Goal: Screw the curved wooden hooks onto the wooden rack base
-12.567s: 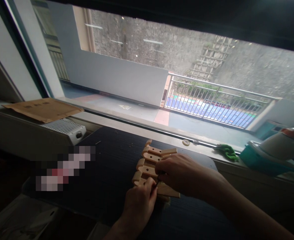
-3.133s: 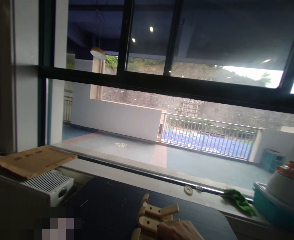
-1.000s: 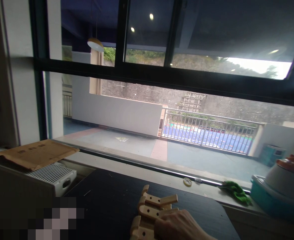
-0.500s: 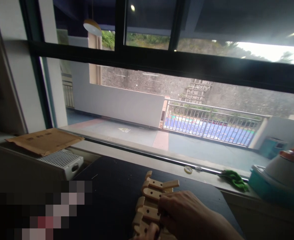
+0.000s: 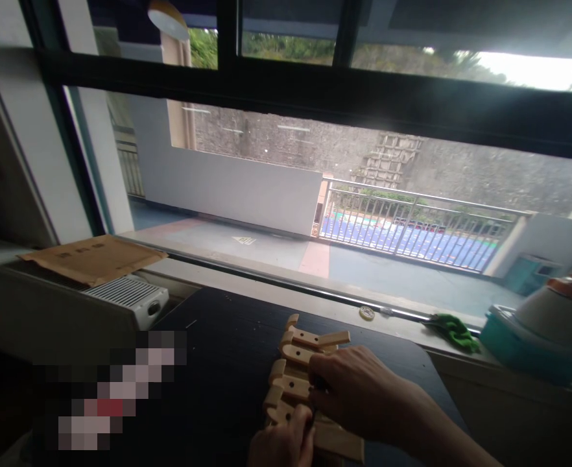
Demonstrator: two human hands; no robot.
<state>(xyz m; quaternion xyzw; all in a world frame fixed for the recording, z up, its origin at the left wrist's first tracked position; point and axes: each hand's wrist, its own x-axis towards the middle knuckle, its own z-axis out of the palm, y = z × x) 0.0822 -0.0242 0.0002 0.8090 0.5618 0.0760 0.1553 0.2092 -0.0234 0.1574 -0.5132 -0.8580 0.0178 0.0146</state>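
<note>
Several pale wooden hook-shaped pieces [image 5: 293,384], with dark round holes, lie in a row on the dark table [image 5: 208,389]. My right hand [image 5: 349,386] reaches over them from the right, closed around a dark tool [image 5: 319,383] that is mostly hidden by the fingers; its kind does not show. Just below, my left hand [image 5: 286,441] has its thumb and finger pinched together at the nearest pieces, touching a thin dark part between the two hands. A flat wooden board [image 5: 339,442] shows beneath my right wrist.
A teal container [image 5: 524,347] and a green cloth [image 5: 451,331] sit on the sill, near a tape roll [image 5: 366,313]. On the left, a brown envelope [image 5: 94,259] lies over a white slatted appliance [image 5: 130,295]. A pixelated patch covers the lower left.
The view has tilted down, so the scene sits higher in the picture. More of my left hand and the wooden board shows. Both hands stay closed at the wooden pieces.
</note>
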